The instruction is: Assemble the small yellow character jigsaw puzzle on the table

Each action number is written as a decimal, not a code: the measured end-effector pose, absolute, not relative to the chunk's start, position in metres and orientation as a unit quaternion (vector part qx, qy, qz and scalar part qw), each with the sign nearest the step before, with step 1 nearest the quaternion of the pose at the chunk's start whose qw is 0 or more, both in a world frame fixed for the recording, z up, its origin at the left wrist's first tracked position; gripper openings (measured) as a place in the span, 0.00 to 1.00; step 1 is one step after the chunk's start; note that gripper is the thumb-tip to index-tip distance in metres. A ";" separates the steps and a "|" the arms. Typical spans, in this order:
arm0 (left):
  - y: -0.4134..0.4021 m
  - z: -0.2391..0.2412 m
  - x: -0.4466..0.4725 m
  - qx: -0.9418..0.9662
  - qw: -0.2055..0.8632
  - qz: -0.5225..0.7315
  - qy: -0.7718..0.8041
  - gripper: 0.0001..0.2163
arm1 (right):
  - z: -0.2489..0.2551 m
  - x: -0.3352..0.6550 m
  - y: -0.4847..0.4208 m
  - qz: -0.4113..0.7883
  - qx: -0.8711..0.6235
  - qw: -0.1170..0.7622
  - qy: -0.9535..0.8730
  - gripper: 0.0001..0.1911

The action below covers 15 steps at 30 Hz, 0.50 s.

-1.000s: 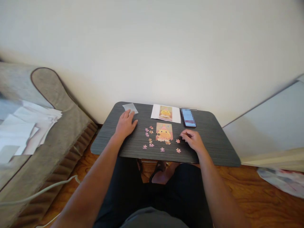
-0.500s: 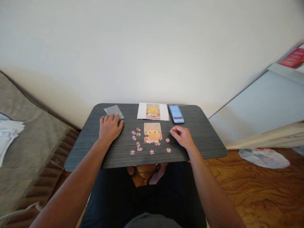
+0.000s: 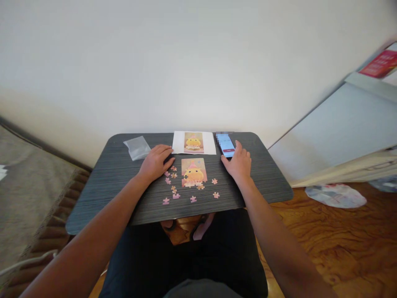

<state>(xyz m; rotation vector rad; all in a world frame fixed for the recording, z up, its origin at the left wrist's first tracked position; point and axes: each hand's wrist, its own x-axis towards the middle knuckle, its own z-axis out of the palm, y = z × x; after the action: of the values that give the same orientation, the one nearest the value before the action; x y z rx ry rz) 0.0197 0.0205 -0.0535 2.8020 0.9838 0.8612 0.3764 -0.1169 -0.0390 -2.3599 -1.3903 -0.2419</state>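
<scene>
My left hand (image 3: pixel 156 162) lies on the table with its fingers stretched out, the fingertips at the left edge of a white sheet with a printed yellow character (image 3: pixel 194 142). My right hand (image 3: pixel 239 162) has its thumb and fingers around the lower end of a smartphone (image 3: pixel 225 145), which lies flat with its screen lit. Between the hands is a partly assembled jigsaw puzzle (image 3: pixel 194 170) of the same picture, its lower part incomplete. Several loose puzzle pieces (image 3: pixel 176 196) are scattered left of and below it; a pink piece (image 3: pixel 214 181) lies on its right.
A clear plastic sleeve (image 3: pixel 136 147) rests at the back left of the dark wood-grain table (image 3: pixel 105 182). A plain wall (image 3: pixel 192 66) stands behind the table. To the right are a white cabinet (image 3: pixel 328 116) and a plastic bag (image 3: pixel 336 195) on the floor.
My left hand has moved right, off the plastic sleeve to the printed sheet's edge. My right hand has moved up from beside the puzzle to the smartphone, its fingers spreading around it.
</scene>
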 end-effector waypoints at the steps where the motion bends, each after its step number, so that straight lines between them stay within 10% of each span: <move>1: 0.024 -0.055 0.023 0.907 0.027 0.281 0.312 0.17 | -0.039 0.377 -0.119 -0.090 -0.843 0.194 -0.493 0.47; 15: 0.019 -0.054 0.024 0.900 -0.022 0.242 0.361 0.14 | -0.043 0.385 -0.133 -0.105 -0.846 0.211 -0.479 0.44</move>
<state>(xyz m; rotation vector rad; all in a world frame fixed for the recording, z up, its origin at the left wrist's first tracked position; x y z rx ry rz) 0.0237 0.0194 -0.0535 2.8683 1.1510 0.7705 0.3851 -0.1333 -0.0428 -2.3498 -1.3304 -0.2919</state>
